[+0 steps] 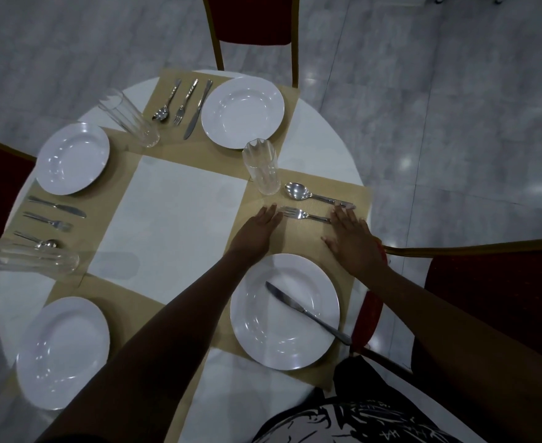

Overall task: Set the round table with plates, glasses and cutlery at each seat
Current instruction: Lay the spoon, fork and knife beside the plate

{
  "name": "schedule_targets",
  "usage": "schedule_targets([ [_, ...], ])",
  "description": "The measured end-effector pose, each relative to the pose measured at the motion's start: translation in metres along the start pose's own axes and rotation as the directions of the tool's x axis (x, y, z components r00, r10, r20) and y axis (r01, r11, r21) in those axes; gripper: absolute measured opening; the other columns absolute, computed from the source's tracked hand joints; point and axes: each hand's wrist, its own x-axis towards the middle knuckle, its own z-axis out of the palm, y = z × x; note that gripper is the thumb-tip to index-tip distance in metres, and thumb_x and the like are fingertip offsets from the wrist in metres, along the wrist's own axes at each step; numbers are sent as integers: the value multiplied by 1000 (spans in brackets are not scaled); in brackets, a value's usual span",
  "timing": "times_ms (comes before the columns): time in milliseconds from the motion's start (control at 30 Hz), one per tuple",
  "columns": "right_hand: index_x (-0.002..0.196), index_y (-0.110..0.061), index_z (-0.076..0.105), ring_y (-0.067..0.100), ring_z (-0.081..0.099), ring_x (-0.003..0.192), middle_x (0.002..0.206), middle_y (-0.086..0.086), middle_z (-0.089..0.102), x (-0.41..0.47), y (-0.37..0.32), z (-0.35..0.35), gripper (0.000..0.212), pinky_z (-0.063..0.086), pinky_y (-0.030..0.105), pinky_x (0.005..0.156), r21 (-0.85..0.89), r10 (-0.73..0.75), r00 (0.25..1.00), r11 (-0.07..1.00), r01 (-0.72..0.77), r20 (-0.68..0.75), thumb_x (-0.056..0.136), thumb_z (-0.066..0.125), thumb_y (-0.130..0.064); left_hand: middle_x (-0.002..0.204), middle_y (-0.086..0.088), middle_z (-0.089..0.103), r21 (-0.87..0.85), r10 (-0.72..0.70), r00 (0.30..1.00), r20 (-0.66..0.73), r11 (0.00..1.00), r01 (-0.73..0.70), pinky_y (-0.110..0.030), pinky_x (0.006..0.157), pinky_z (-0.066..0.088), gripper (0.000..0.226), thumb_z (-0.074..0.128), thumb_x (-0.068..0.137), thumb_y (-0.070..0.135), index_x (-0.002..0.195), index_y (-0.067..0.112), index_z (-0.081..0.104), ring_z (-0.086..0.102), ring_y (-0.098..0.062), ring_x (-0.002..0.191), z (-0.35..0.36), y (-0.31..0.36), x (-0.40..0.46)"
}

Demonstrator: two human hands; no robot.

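Observation:
On the right placemat point(298, 238), my left hand point(261, 227) lies flat with straight fingers at the tines of a fork point(304, 215). My right hand point(352, 241) lies flat too, fingertips at the fork's handle end. A spoon point(314, 194) lies just beyond the fork, next to an upright glass point(261, 167). Nearer me, a white plate point(263, 318) carries a knife point(308, 313) laid across it.
Three other white plates sit on placemats: far point(242, 111), left point(71, 158), near left point(61, 353). Cutlery sets lie at the far seat point(183, 105) and left seat point(50, 219). Glasses stand at the far left point(129, 121) and left edge point(33, 260). Red chairs point(499, 282) ring the round white table point(180, 212).

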Motion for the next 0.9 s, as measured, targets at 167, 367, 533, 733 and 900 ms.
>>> schedule_targets([
  [167,144,-9,33,27,26,143,153,10,31,-28,-24,3,64,24,48,117,81,-111,990,990,118,-91,92,51,-42,158,-9,20,-38,-8,998,-66,999,6,-40,114,27,60,36,91,-7,148,12,29,18,-29,147,-1,-1,-27],
  [367,121,-13,59,23,56,114,122,5,62,-77,-53,7,43,45,39,97,193,-154,968,962,193,-200,85,64,-37,136,-10,56,-111,-42,970,-239,994,16,-35,101,45,35,46,94,16,127,11,59,49,-28,130,7,4,-79],
  [533,107,-18,65,20,55,101,108,-1,64,-110,-64,14,27,46,32,87,186,-157,987,969,161,-37,84,66,-33,107,-5,68,-136,-11,956,-294,990,-31,-31,83,54,29,47,90,26,105,15,69,59,-24,101,25,16,-119],
  [733,103,-18,62,19,57,96,99,0,66,-133,-73,24,24,47,30,80,119,-83,992,990,71,100,85,64,-33,124,-3,61,-224,-58,989,-134,974,26,-36,98,46,31,57,90,23,120,17,62,52,-23,117,39,29,-144],
  [900,98,-14,61,20,62,89,93,3,69,-136,-75,28,15,46,27,75,154,-56,992,987,39,110,85,63,-22,127,-7,60,-264,-74,989,-130,964,38,-39,102,44,36,59,90,19,125,12,59,54,-26,118,45,33,-151],
])
